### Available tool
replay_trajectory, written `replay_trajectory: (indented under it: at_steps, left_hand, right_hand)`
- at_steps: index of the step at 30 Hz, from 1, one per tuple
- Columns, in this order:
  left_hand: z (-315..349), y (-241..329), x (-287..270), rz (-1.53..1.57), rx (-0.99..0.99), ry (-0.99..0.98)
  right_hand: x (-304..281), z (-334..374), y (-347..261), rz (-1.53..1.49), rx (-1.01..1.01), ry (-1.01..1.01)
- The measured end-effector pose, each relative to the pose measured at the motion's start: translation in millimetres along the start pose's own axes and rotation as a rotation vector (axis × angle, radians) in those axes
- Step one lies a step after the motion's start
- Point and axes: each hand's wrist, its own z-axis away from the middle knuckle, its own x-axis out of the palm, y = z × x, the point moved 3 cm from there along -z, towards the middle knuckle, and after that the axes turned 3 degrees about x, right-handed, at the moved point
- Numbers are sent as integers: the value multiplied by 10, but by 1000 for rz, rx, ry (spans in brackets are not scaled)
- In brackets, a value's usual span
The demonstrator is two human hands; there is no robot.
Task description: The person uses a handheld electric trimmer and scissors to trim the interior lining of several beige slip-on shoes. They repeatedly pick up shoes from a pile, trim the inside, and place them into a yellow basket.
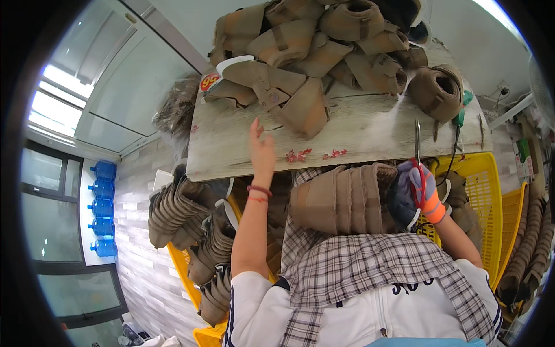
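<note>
It's a workshop you're in, a small one handling shoes by the look of it! Brown shoe parts (283,49) heaped across your wood-grain counter (361,124), matching ones nested in stacks (179,211) on your left, more in a yellow crate (490,208) on your right. There's your checked apron (370,260), and red-handled scissors (418,157) in your gloved right hand (425,191): work gear, batch quantities, no single pair here!

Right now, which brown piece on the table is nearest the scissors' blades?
The rolled brown piece at the right end of the table, beside the green object; the other pieces are heaped farther from the scissors, leftward.
</note>
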Motion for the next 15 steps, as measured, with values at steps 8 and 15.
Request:
replay_trajectory:
  at_steps: [8,15]
  left_hand:
    - [-771,591,34,-335,370,267]
    - [-2134,1299,-288,-440,392,426]
  right_hand:
    - [470,-523,-346,97,44,72]
    - [532,-454,-427,69,85,88]
